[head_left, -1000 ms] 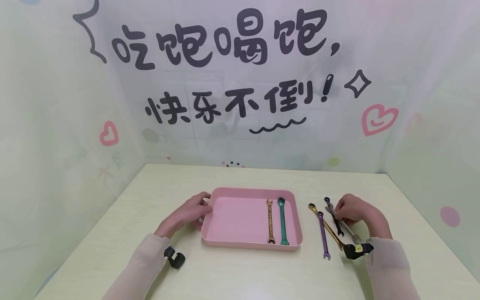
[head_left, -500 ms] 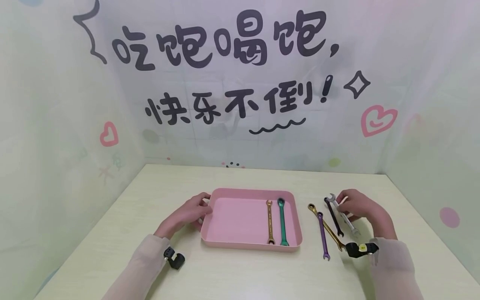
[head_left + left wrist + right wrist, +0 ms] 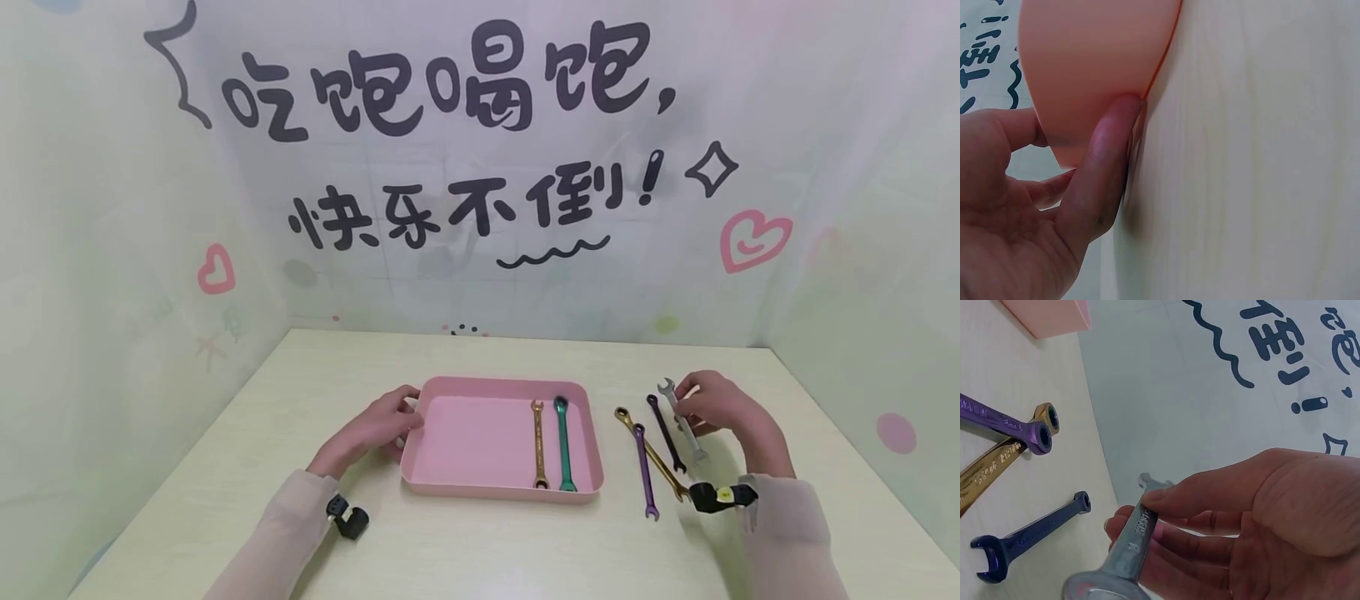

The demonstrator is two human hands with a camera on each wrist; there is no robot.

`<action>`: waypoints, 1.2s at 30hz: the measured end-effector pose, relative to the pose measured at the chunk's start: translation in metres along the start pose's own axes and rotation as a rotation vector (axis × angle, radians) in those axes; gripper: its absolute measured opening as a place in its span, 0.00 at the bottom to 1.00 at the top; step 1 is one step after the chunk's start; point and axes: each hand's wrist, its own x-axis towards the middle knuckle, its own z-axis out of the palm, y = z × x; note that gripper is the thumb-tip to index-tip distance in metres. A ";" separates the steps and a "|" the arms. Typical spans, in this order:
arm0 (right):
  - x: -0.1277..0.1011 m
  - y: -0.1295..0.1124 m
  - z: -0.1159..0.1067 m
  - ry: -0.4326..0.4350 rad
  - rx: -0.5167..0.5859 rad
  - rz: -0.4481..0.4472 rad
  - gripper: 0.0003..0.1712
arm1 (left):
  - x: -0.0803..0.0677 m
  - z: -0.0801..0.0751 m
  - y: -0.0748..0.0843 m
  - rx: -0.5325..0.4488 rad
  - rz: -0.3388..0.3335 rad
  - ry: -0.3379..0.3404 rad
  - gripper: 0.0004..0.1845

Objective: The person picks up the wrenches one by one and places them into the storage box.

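Pink tray on a pale table, at the centre of the scene, its left wall gripped by a person's left hand, thumb outside. Inside, toward the right, a gold wrench and a green wrench lie side by side, apart. Right of the tray, the right hand pinches a silver wrench by its shaft, far end pointing slightly left; whether its near end touches the table is unclear. Just left of it lies a dark wrench; further left, a purple wrench crosses over a second gold wrench. The hands are well apart. The pinch seems narrow, so the smooth shaft could twist or slip. Swung low to the left, the silver wrench might knock the dark one or the crossed pair.
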 end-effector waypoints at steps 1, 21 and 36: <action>-0.001 -0.001 0.000 0.003 0.002 0.004 0.14 | 0.000 0.000 0.000 0.000 0.000 0.000 0.29; 0.000 -0.012 -0.001 0.025 0.050 -0.027 0.23 | -0.001 0.000 0.000 0.003 0.009 -0.006 0.29; 0.000 -0.014 0.001 0.074 0.073 0.004 0.19 | 0.002 0.001 -0.003 0.007 0.001 0.011 0.29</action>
